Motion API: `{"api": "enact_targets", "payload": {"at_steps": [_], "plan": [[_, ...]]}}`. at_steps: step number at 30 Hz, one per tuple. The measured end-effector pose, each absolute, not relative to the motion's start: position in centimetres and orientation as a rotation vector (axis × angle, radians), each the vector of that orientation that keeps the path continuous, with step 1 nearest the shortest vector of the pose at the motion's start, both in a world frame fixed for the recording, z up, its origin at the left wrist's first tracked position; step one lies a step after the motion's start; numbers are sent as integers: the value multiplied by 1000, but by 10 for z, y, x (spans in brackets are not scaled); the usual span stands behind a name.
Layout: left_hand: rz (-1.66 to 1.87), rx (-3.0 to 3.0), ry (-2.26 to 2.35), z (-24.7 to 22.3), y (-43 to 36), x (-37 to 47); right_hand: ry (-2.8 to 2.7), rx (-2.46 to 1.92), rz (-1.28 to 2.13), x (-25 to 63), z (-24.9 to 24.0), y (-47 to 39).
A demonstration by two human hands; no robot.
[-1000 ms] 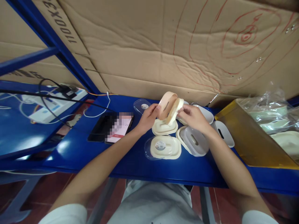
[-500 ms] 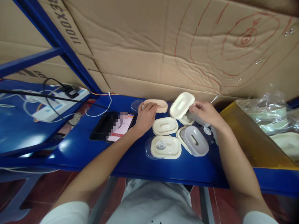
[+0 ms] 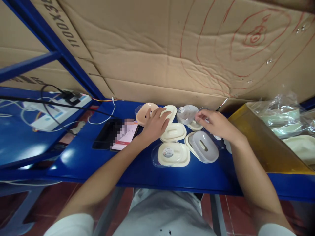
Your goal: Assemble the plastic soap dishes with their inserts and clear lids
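Resting on a smooth, rounded cream dish [image 3: 172, 112], left hand [image 3: 155, 126] spreads

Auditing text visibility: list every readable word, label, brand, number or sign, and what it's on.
"1100X3": cardboard panel; next character cut off.
"22": phone screen; the rest pixelated or too small.
Too small: round label on the clear cover at the front cream dish; label right of the front grey dish; marks on the shirt.
Far-left dark print: partly hidden, unreadable.
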State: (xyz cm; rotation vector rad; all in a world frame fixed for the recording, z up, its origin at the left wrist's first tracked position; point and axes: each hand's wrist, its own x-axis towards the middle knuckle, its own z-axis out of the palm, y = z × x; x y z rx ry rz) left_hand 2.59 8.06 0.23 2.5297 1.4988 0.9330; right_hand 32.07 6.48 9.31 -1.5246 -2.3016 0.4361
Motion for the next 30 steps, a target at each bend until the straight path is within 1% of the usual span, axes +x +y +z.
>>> {"api": "enact_targets", "payload": {"at_steps": [2, 5, 7, 9, 11, 14, 18, 22, 26, 30], "plan": [[868, 2556, 1466, 6, 68, 23, -2375, -1461, 446, 328, 88, 46], [667, 2612, 1248, 9, 35, 15, -2502, -1341, 535, 344, 70, 17], [525, 2649, 1079, 9, 8, 8, -2557, -1332, 610, 354, 55, 3], [417, 2668, 1007, 6, -16, 3, -2561, -1359, 668, 362, 43, -5], [385, 2672, 1045, 1, -33, -1, -2535, -1366, 695, 367, 35, -8], [429, 2633, 1158, -8, -44, -6, -2506, -1317, 695, 370, 33, -9], [556, 2556, 1189, -13, -42, -9, -2492, -1240, 634, 372, 37, -13], [671, 2635, 1137, 0, -27, -4, -2427, -1222, 541, 369, 33, -15], [695, 2796, 1088, 14, 6, 3, -2383, -1100, 463, 358, 21, -14], [721, 2887, 1126, 6, 44, 6, -2456, -952, 316, 345, 10, -12]]}}
